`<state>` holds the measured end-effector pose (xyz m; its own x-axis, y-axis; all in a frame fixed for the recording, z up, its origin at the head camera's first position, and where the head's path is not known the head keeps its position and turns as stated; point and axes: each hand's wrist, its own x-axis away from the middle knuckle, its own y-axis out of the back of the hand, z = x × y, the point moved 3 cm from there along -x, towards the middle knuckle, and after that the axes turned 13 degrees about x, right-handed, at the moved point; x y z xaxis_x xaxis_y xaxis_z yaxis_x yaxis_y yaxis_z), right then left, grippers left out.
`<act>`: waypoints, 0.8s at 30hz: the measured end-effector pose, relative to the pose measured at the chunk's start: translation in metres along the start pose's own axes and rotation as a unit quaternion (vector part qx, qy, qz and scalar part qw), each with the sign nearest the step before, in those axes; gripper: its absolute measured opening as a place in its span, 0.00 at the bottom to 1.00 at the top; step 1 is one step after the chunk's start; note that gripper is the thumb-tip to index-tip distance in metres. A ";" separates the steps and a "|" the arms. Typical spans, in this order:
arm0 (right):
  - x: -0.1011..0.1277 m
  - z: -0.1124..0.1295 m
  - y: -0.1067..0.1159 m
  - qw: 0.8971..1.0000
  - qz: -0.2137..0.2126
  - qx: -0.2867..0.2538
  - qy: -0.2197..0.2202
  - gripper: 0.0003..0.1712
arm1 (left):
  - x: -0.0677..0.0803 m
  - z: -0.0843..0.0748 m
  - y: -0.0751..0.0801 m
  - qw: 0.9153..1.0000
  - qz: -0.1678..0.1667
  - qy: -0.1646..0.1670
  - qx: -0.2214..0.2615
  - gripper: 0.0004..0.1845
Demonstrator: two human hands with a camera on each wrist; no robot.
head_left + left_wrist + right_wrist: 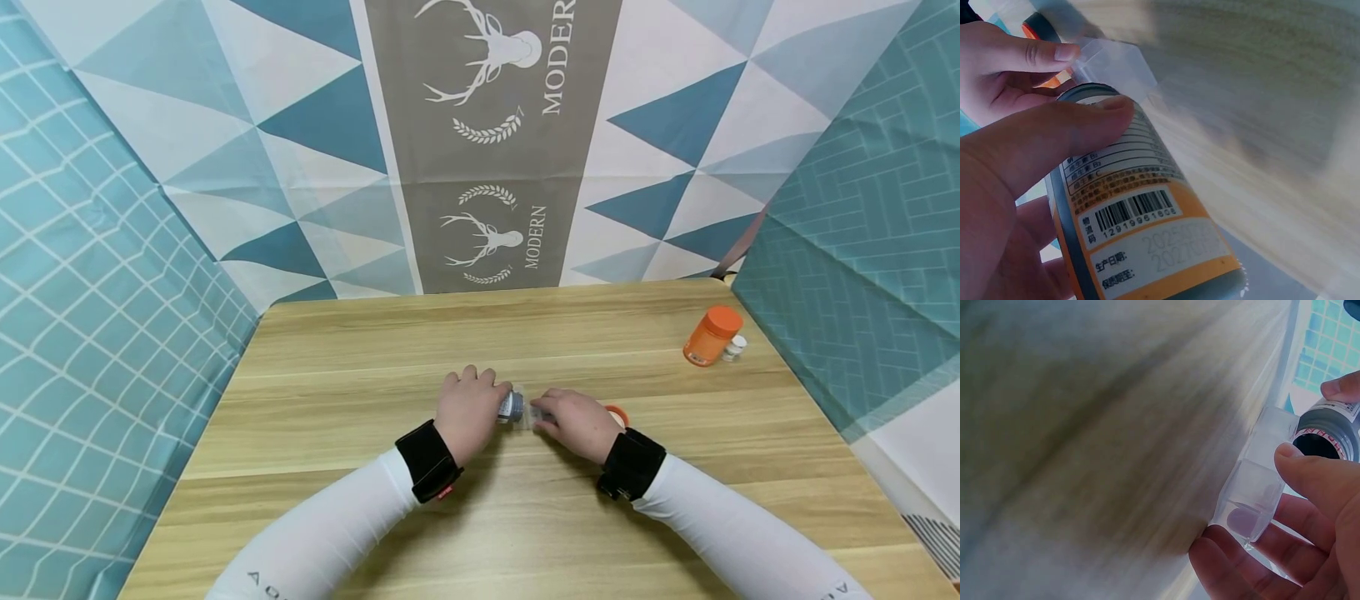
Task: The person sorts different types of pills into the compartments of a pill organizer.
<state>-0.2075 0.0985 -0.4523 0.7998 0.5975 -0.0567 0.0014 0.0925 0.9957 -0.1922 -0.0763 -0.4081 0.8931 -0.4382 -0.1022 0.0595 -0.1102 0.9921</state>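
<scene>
My left hand (470,412) grips a dark pill bottle (1147,181) with an orange and white label, its thumb along the label near the neck. The uncapped bottle is tipped on its side, its open mouth facing right toward a clear plastic pill box (1250,478). That box is held by my right hand (576,421), thumb on one side and fingers on the other. A pinkish tablet (1243,520) lies in the compartment nearest the right fingers. In the right wrist view the bottle's rim overlaps the far end of the box.
Beside the right wrist lies an orange-rimmed cap (618,415), partly hidden. An orange jar (711,336) and a small white bottle (735,347) stand at the right rear of the wooden table (337,358). Patterned cloth walls (480,233) rise behind and on both sides.
</scene>
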 end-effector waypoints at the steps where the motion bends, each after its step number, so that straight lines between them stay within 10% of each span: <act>1: 0.000 0.000 0.000 1.000 0.000 0.000 0.000 0.20 | 0.000 -0.001 0.001 1.000 0.001 0.000 -0.003 0.18; 24: -0.001 0.002 0.004 1.000 -0.007 -0.011 0.004 0.20 | -0.011 -0.010 0.014 0.998 0.052 0.005 -0.030 0.15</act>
<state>-0.2067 0.0965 -0.4483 0.7946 0.6028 -0.0721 0.0000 0.1188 0.9929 -0.1970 -0.0635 -0.3924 0.9000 -0.4359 0.0020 -0.0077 -0.0112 0.9999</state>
